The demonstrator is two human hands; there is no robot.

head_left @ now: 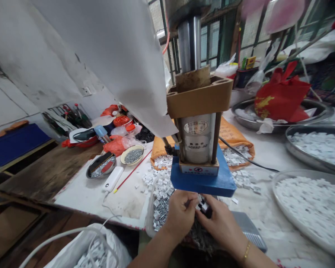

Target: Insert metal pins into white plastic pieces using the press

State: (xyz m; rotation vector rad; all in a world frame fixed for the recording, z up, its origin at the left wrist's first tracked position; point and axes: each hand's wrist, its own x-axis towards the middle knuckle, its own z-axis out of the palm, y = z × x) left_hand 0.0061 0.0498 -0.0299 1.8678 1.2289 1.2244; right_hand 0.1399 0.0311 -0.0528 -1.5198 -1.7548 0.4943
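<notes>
My left hand [181, 215] and my right hand [220, 223] meet under the blue plate [209, 183] of a small pneumatic press [198, 137]. Between the fingertips of both hands is a small black and white part [203, 206]. My left hand pinches it from the left, my right hand from the right. A clear tray of small white and metal parts [159, 208] lies just left of my left hand. Loose white parts [152, 178] are scattered on the white table beyond it.
Round metal trays of white parts [309, 208] [318, 147] sit at the right, with a red bag [280, 96] in another tray behind. An orange sack [234, 136] lies behind the press. Left: a metal bowl [101, 165], a dish of screws [132, 155], a white power bank [112, 179].
</notes>
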